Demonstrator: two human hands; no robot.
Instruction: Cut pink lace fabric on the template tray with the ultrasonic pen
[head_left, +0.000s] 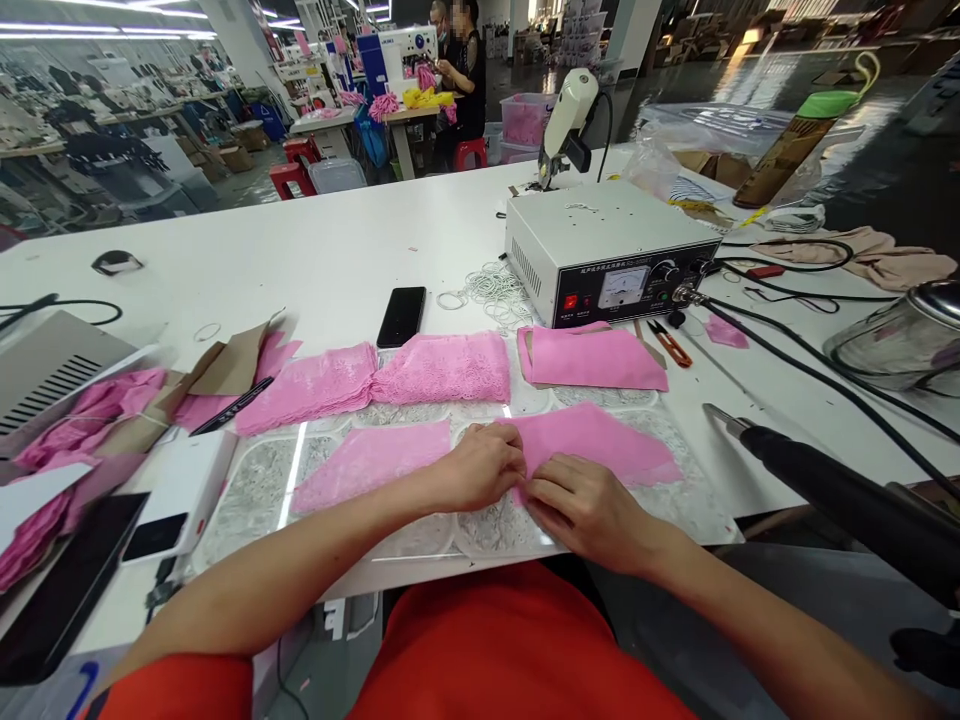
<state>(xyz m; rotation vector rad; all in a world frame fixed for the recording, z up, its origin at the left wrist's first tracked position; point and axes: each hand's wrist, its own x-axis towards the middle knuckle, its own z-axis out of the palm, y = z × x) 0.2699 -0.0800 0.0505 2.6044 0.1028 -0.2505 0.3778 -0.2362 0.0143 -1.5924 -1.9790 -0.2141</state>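
Observation:
Both of my hands meet at the left edge of a smooth pink fabric piece (592, 440) lying on a clear mat (259, 480). My left hand (487, 465) is closed with its fingertips pinching that edge. Close beside it, my right hand (581, 505) has its fingers pressed together on the same edge, a little nearer to me. A thin pink lace piece (382, 455) lies flat to the left, partly behind my left forearm. Beyond my hands rest a stack of pink lace pieces (442, 368) and a stack of smooth pink pieces (592, 358).
A grey control box (611, 245) with a meter stands at the back right, orange thread snips (671, 345) before it. A black handheld tool (825, 490) juts in from the right. A phone (402, 316), a white power bank (180, 495) and a glass jar (900, 335) also lie around.

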